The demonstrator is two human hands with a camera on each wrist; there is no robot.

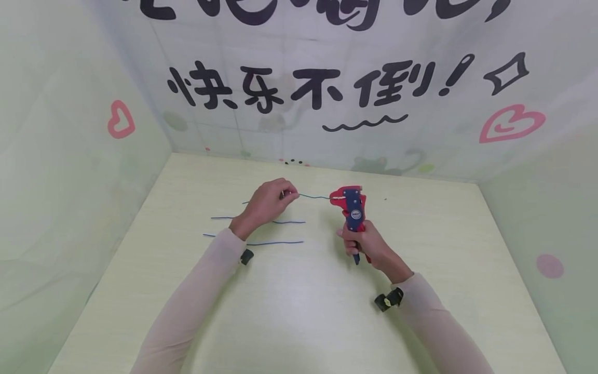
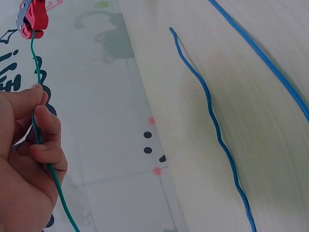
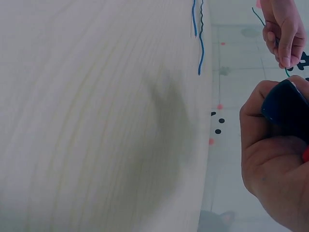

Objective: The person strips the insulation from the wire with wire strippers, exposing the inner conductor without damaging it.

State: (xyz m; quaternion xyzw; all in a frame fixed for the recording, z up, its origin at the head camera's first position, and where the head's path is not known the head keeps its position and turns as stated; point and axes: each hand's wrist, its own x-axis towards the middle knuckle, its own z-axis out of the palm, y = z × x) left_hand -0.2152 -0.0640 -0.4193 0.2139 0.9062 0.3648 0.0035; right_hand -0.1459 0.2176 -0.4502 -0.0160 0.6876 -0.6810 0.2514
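Observation:
Between thumb and fingers, my left hand point(image 1: 271, 200) pinches a thin green wire point(image 2: 36, 63). The wire's right end sits in the mouth of a red and blue wire stripper point(image 1: 355, 208), and its other end trails past the left hand. My right hand point(image 1: 366, 241) grips the stripper's handles, fingers curled round them; in the right wrist view only the dark handle end point(image 3: 287, 104) and a bit of red show. Two blue wires point(image 2: 219, 137) lie on the table below the left hand, partly hidden by the left wrist and forearm in the head view.
The pale wood-grain table point(image 1: 299, 301) meets a printed cloth backdrop point(image 1: 299, 140) at its far edge, with cloth walls at both sides. A tiny dark speck point(image 1: 385, 199) lies right of the stripper. Each wrist wears a black strap mount point(image 1: 389, 299).

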